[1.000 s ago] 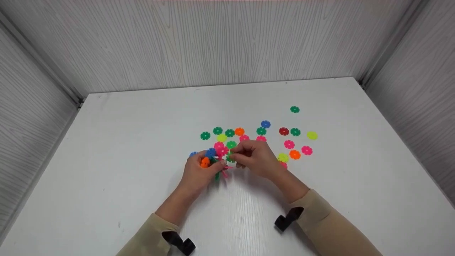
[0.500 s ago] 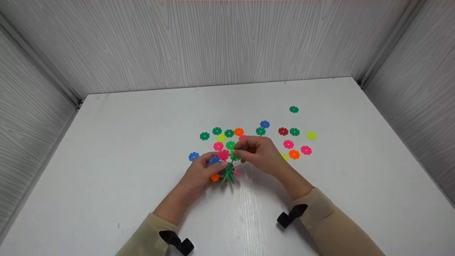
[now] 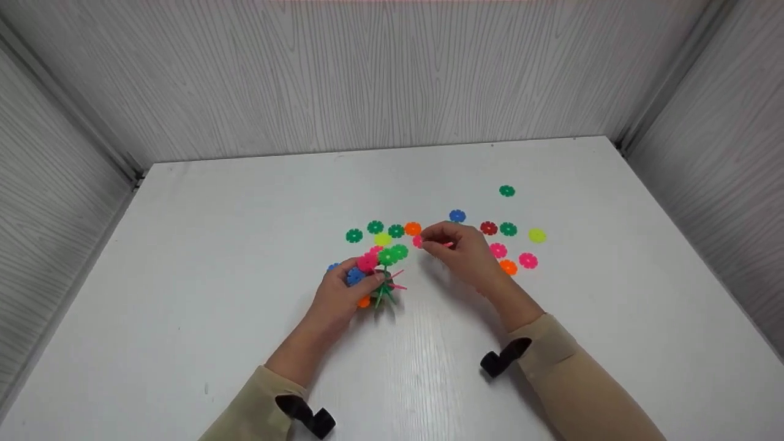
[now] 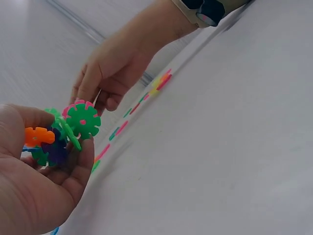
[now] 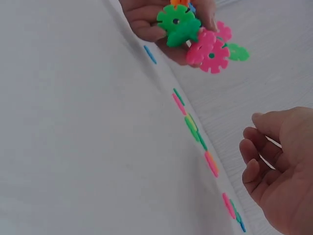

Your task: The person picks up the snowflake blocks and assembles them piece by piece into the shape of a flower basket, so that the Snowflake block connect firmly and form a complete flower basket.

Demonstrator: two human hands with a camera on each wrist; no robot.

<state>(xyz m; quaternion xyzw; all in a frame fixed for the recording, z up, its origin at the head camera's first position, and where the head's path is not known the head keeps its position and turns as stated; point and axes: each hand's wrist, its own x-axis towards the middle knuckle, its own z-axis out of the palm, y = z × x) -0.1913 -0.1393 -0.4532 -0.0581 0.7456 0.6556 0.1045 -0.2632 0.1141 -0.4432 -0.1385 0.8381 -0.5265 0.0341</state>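
Observation:
My left hand [image 3: 335, 299] grips a cluster of slotted, flower-shaped plastic discs joined together [image 3: 367, 263], in pink, green, blue and orange. A light green disc [image 5: 238, 52] sticks out from its pink discs in the right wrist view. Seen from the left wrist, a thumb and curled fingers hold the cluster from either side. My right hand [image 3: 468, 254] is apart from it, over the loose discs, its fingertips close by a pink disc [image 3: 418, 241]. The right wrist view shows those fingers [image 5: 252, 169] loosely bent with nothing between them.
Several loose discs lie flat on the white table [image 3: 245, 245], among them an orange one [image 3: 413, 228], a blue one [image 3: 457, 215] and a dark red one [image 3: 489, 228]. A lone green disc [image 3: 507, 191] lies farther back. Pale wood-grain panels [image 3: 392, 73] stand around the table.
The right hand has let go of a light green disc, which now stays on the cluster, and has moved right and away. The left hand has turned and shifted the cluster slightly.

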